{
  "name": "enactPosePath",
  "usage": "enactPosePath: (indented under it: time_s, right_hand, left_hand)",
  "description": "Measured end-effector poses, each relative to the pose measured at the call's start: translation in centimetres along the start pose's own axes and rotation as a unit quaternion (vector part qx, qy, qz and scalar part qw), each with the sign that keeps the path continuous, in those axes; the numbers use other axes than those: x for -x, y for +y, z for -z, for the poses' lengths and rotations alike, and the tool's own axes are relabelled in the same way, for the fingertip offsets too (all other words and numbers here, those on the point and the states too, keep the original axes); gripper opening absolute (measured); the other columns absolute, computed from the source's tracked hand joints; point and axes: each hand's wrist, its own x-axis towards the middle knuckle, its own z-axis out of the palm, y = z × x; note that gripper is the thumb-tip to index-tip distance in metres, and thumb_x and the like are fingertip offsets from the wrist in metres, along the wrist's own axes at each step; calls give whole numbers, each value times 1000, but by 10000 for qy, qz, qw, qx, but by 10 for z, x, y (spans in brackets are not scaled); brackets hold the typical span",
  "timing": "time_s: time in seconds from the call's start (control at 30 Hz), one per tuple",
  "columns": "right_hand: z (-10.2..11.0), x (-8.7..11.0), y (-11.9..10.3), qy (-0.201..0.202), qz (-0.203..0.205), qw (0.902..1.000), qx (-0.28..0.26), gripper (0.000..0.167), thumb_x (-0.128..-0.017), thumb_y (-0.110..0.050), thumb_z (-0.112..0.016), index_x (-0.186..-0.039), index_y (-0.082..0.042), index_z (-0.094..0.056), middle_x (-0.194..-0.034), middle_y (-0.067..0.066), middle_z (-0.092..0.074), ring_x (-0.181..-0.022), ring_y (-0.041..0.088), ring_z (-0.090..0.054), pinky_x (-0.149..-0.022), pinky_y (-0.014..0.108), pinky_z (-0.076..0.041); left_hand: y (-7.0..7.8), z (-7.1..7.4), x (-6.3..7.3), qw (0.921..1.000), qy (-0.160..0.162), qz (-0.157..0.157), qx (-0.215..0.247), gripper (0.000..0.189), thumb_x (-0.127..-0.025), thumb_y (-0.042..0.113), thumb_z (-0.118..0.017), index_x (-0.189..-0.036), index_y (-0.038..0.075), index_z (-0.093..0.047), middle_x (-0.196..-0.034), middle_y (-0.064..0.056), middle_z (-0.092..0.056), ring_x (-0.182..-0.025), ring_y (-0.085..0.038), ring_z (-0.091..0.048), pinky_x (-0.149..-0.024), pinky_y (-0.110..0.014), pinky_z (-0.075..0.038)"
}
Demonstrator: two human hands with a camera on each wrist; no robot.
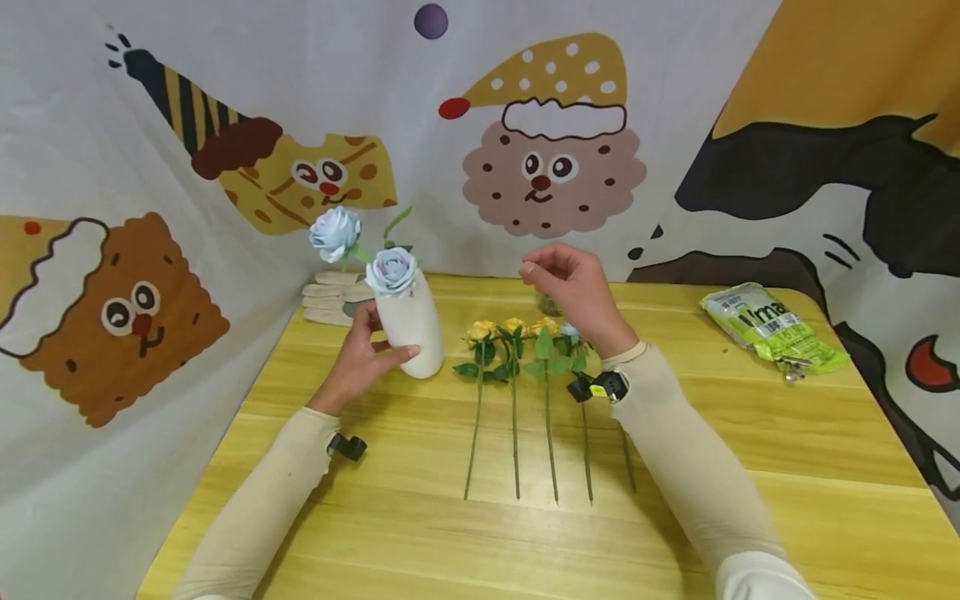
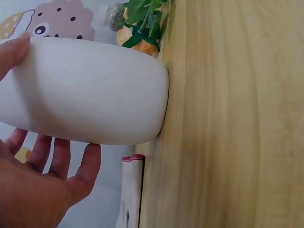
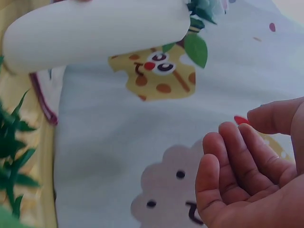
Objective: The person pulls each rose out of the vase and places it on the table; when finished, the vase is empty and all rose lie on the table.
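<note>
A white vase (image 1: 418,337) stands on the table, its base down at the wood in the left wrist view. My left hand (image 1: 358,367) grips its side, thumb in front and fingers around the far side. Two pale blue artificial roses (image 1: 335,233) lean out of the mouth with some green leaves. My right hand (image 1: 579,292) is raised to the right of the vase, fingers loosely bent, holding nothing; the right wrist view shows its bare palm. Below it, yellow roses (image 1: 513,327) lie in a row, stems toward me, with a blue rose (image 1: 570,331) partly behind the right wrist.
Pale work gloves (image 1: 326,298) lie behind the vase at the back left. A small jar (image 2: 117,17) stands behind the row of roses. On the right is a green plastic package (image 1: 772,321). A cartoon-printed cloth (image 1: 420,150) hangs along the table's back edge.
</note>
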Motion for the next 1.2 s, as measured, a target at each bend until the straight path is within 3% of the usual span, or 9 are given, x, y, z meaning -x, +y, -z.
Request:
enactPosePath:
  time_s: [0.17,0.33,0.57,0.73,0.9,1.2]
  right_hand:
    - [-21,-12,-12,-160,199,9997,3,21,-100,-26,-74,-116,-11,-77,-110,17,-76,-92,20,-70,-81,28,-57]
    - [-47,-22,-19,-415,404,9983,101,20,-99,-20,-75,-116,-10,-77,-110,12,-77,-92,23,-69,-77,29,-54]
    - [-83,-31,-25,-860,345,9955,183,22,-99,-19,-75,-119,-10,-76,-113,5,-77,-98,21,-70,-83,32,-58]
    - [-102,-33,-23,-1022,516,9933,168,26,-98,-18,-77,-122,-8,-76,-114,7,-75,-100,20,-68,-87,39,-57]
    - [-115,-29,-21,-1029,722,9915,326,30,-96,-17,-78,-124,-5,-75,-116,9,-68,-95,21,-62,-80,36,-54]
    - [-131,-30,-20,-761,985,9901,643,13,-94,-16,-79,-103,-6,-78,-98,7,-60,-82,19,-51,-71,27,-43]
  left_hand:
    - [-1,0,0,10000,14,-45,7,81,-88,21,-87,-147,10,-32,-143,-18,-47,-130,-36,-49,-110,-60,-50]
    - [-1,1,0,10000,4,-37,-6,83,-87,22,-88,-147,10,-32,-143,-18,-47,-130,-36,-49,-110,-60,-50]
    - [-1,1,-1,10000,41,32,-38,84,-87,24,-88,-148,12,-31,-144,-17,-47,-128,-33,-50,-110,-61,-49]
    - [0,0,0,10000,-4,23,35,84,-88,23,-88,-148,12,-31,-144,-17,-46,-129,-32,-49,-110,-63,-48]
    - [-1,-1,1,10000,-17,51,57,82,-88,22,-87,-147,11,-31,-143,-17,-46,-128,-32,-49,-110,-62,-49]
    - [-3,0,-1,10000,52,-52,7,80,-89,24,-87,-146,12,-33,-141,-17,-47,-128,-32,-49,-110,-62,-49]
